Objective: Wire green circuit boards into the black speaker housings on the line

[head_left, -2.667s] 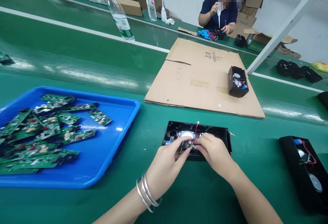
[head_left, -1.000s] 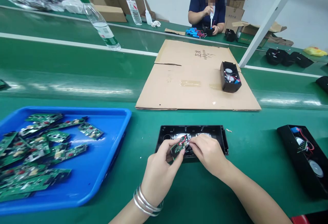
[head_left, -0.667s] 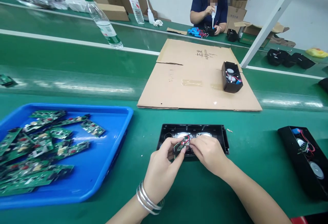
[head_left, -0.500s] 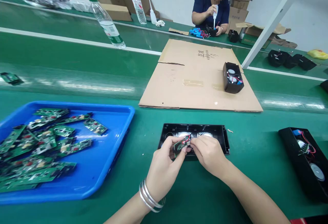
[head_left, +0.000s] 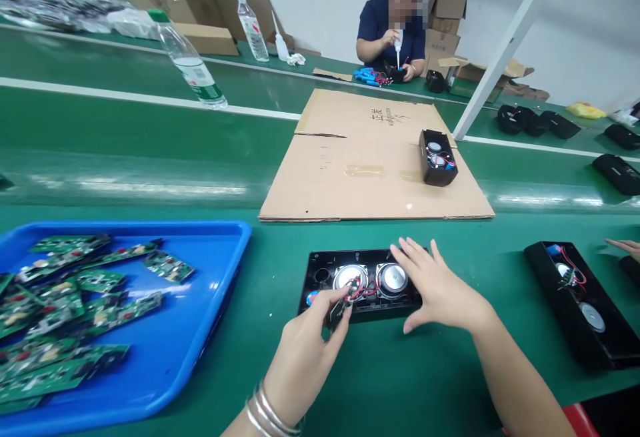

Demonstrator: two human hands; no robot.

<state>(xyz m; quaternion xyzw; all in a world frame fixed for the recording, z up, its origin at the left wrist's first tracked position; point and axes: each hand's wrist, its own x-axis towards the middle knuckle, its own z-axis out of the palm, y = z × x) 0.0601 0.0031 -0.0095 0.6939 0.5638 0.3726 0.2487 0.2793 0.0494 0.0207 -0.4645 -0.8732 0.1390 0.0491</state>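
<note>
In front of me lies a black speaker housing [head_left: 373, 311] with two round silver speakers [head_left: 393, 279] inside. My left hand [head_left: 313, 330] pinches a small green circuit board [head_left: 336, 315] over the housing's near left part; red and black wires [head_left: 367, 288] run from the board to the speakers. My right hand [head_left: 437, 283], fingers spread, rests over the housing's right end and hides it. A blue part [head_left: 312, 297] shows at the housing's left end, beside my left fingers.
A blue tray [head_left: 165, 383] of several circuit boards stands left. Another open housing [head_left: 565, 303] lies right, near another person's hand [head_left: 625, 247]. Ahead, a cardboard sheet [head_left: 360, 197] carries a third housing [head_left: 438, 157]. Across the bench a co-worker [head_left: 373, 30] holds a white bottle [head_left: 399, 47].
My right hand has let go of the board's wires and opened, moving right to the housing's end. My left hand still holds the board, now tilted lower. The whole view has shifted slightly.
</note>
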